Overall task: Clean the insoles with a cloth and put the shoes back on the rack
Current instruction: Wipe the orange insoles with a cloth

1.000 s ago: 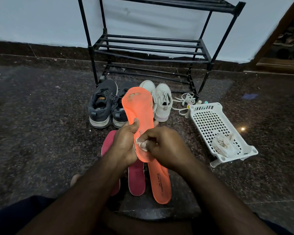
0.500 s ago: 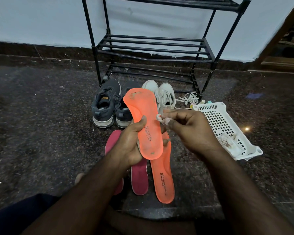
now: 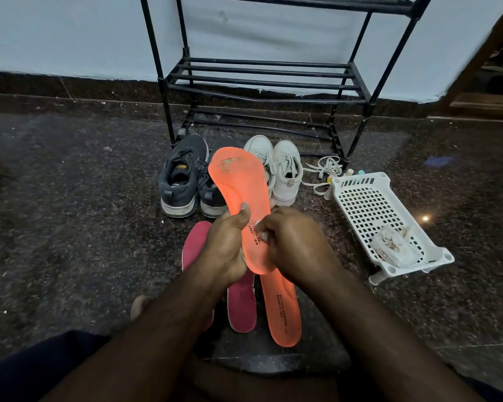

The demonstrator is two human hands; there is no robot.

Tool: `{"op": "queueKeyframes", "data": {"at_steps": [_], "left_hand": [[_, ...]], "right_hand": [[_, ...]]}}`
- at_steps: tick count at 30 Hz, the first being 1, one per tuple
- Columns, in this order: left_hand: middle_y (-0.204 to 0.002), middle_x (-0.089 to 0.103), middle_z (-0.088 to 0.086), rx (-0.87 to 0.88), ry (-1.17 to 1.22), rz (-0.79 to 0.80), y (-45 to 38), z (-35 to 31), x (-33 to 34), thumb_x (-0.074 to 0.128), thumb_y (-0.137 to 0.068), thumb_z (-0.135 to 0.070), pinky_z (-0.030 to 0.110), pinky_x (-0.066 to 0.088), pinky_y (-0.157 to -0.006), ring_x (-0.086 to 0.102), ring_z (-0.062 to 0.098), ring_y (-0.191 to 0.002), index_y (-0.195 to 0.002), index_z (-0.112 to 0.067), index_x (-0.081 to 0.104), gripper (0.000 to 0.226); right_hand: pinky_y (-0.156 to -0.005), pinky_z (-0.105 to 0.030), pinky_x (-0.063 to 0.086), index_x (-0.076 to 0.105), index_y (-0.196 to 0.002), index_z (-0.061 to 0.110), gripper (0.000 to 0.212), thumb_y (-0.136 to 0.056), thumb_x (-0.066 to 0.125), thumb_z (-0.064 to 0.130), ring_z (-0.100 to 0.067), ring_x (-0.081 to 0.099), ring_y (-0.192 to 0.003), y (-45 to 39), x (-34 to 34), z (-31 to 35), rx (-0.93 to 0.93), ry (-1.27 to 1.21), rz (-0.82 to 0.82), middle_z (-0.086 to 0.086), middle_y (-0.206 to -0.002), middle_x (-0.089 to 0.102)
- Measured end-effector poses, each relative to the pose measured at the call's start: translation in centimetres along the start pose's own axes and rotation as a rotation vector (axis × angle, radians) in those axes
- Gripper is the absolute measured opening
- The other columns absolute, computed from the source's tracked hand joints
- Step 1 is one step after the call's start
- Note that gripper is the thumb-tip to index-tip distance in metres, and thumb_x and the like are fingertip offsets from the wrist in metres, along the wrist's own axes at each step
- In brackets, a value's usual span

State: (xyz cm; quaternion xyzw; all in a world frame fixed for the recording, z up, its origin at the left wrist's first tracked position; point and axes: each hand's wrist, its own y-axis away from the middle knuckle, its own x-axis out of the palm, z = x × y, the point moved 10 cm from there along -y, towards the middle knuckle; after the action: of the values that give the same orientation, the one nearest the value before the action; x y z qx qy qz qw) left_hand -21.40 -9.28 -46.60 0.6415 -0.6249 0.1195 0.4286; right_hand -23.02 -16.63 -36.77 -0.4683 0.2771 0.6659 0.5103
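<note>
My left hand (image 3: 225,245) grips an orange insole (image 3: 240,190) by its heel and holds it upright over the floor. My right hand (image 3: 291,242) pinches a small white cloth (image 3: 262,234) against the insole's lower part; most of the cloth is hidden by my fingers. A second orange insole (image 3: 282,311) and two pink insoles (image 3: 241,306) lie on the floor under my hands. A pair of dark grey sneakers (image 3: 183,181) and a pair of white sneakers (image 3: 285,172) stand in front of the black shoe rack (image 3: 262,79).
A white plastic basket (image 3: 372,204) lies to the right with a crumpled white cloth (image 3: 392,246) inside. Loose white laces (image 3: 323,169) lie by the rack's right leg. The floor is dark speckled stone; the wall is behind the rack.
My right hand has come back from the right side onto the lower part of the orange insole with the cloth. My left hand still holds the insole.
</note>
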Motion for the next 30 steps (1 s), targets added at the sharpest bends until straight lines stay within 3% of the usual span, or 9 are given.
{"op": "queueKeyframes", "data": {"at_steps": [3,7,12,14,16,20,24,28,30], "left_hand": [[-0.121,0.069,0.022,0.025,0.023,-0.004,0.0,-0.7,-0.1,0.039,-0.109,-0.024,0.039,0.062,-0.069,0.074,0.03,-0.096,-0.138,0.003,0.052,0.042],[-0.104,0.069,0.021,0.038,0.038,-0.024,0.3,-0.7,-0.1,0.042,-0.107,-0.021,0.04,0.06,-0.072,0.071,0.029,-0.08,-0.139,0.006,0.049,0.043],[-0.129,0.066,0.02,0.008,0.11,-0.015,0.0,-0.6,0.0,0.036,-0.11,-0.024,0.043,0.062,-0.082,0.069,0.032,-0.113,-0.141,0.0,0.049,0.042],[-0.128,0.067,0.018,0.009,0.107,-0.012,-0.1,-0.7,-0.1,0.036,-0.11,-0.025,0.043,0.063,-0.078,0.07,0.031,-0.111,-0.14,-0.001,0.05,0.041],[-0.124,0.069,0.018,0.012,0.084,-0.002,0.1,-0.8,0.0,0.038,-0.109,-0.024,0.041,0.063,-0.074,0.073,0.03,-0.103,-0.138,0.002,0.052,0.041],[-0.131,0.064,0.025,0.033,0.086,-0.003,0.0,-0.8,0.1,0.039,-0.109,-0.024,0.037,0.061,-0.07,0.074,0.032,-0.099,-0.141,0.002,0.048,0.042],[-0.128,0.067,0.021,0.031,0.124,-0.013,-0.5,-0.9,-0.3,0.037,-0.11,-0.025,0.045,0.061,-0.077,0.069,0.037,-0.112,-0.139,-0.004,0.05,0.038],[-0.135,0.06,0.027,0.02,0.092,-0.03,-0.4,-0.6,-0.3,0.041,-0.108,-0.025,0.04,0.061,-0.072,0.072,0.033,-0.101,-0.142,0.001,0.047,0.043],[-0.134,0.062,0.025,0.028,0.089,-0.035,-0.5,-0.6,-0.4,0.039,-0.109,-0.026,0.041,0.061,-0.074,0.072,0.034,-0.105,-0.142,0.0,0.047,0.043]], "right_hand": [[-0.08,-0.023,0.046,0.075,-0.093,0.021,0.015,-0.084,0.068,0.011,-0.011,0.062,-0.09,0.5,-0.1,-0.1,0.033,-0.158,0.027,0.003,-0.094,0.069],[-0.081,-0.027,0.045,0.074,-0.092,0.018,0.015,-0.081,0.07,0.01,-0.013,0.062,-0.088,0.2,-1.8,-0.8,0.052,-0.163,-0.178,0.002,-0.091,0.068],[-0.079,-0.031,0.049,0.075,-0.091,0.021,0.015,-0.085,0.067,0.011,-0.013,0.065,-0.086,0.8,0.8,0.6,0.035,-0.198,0.012,0.003,-0.089,0.073],[-0.073,-0.026,0.053,0.076,-0.089,0.02,0.016,-0.085,0.067,0.008,-0.005,0.067,-0.078,0.8,0.8,-0.2,0.109,-0.374,0.039,0.006,-0.083,0.074],[-0.073,-0.022,0.054,0.075,-0.089,0.019,0.017,-0.084,0.068,0.005,-0.003,0.067,-0.077,0.8,-0.3,-1.1,0.156,-0.458,-0.07,0.007,-0.083,0.073],[-0.08,-0.031,0.05,0.074,-0.093,0.02,0.016,-0.085,0.066,0.01,-0.013,0.065,-0.086,0.9,-0.1,0.1,0.102,-0.264,-0.099,0.002,-0.091,0.072],[-0.073,-0.026,0.053,0.075,-0.089,0.022,0.017,-0.083,0.067,0.008,-0.005,0.066,-0.076,1.1,1.0,0.5,0.101,-0.403,0.04,0.007,-0.083,0.073],[-0.077,-0.019,0.046,0.075,-0.09,0.019,0.015,-0.081,0.07,0.008,-0.005,0.062,-0.082,0.9,-1.0,0.7,0.036,-0.372,-0.161,0.007,-0.086,0.072],[-0.08,-0.022,0.044,0.076,-0.091,0.019,0.015,-0.082,0.069,0.01,-0.008,0.062,-0.086,0.8,-0.3,1.6,-0.012,-0.287,-0.097,0.005,-0.089,0.073]]}}
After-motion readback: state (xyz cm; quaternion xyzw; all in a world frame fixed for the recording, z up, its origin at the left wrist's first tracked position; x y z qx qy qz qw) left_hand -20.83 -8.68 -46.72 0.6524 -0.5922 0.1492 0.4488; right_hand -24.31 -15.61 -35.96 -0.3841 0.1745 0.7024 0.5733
